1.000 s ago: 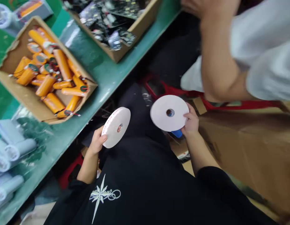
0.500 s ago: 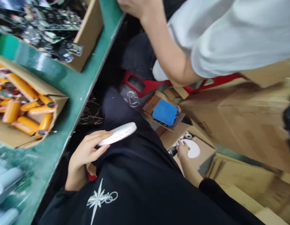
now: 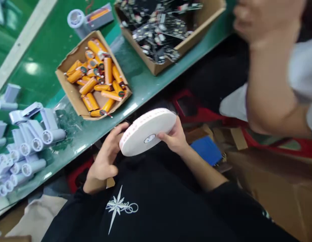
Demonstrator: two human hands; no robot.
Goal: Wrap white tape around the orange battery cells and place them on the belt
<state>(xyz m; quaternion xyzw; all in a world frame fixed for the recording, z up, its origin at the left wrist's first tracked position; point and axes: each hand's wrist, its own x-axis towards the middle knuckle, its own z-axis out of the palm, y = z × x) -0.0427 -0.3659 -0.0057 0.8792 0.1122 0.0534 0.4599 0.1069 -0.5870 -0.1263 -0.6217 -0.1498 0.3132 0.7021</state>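
In front of my chest I see a roll of white double-sided tape [image 3: 158, 126] with red print along its edge and a small label at its core. My right hand [image 3: 174, 134] grips its right side, thumb on the flat face and the other fingers hidden behind. Beside the roll's left edge is my left hand [image 3: 106, 156], fingers stretched out and thumb apart. Its fingertips are close to the roll; whether they touch it I cannot tell.
On the green bench [image 3: 143, 89] stand a carton of orange battery cells [image 3: 89, 85], a carton of circuit boards [image 3: 156, 67] and several pale grey plastic housings [image 3: 36, 143]. A co-worker's arm [image 3: 271, 84] reaches in from the right. Below lies a blue item [image 3: 206, 150].
My right hand has come up from the box on the right and now grips a tape roll. My left hand, which held a roll, has opened. The view has swung left towards the bench.
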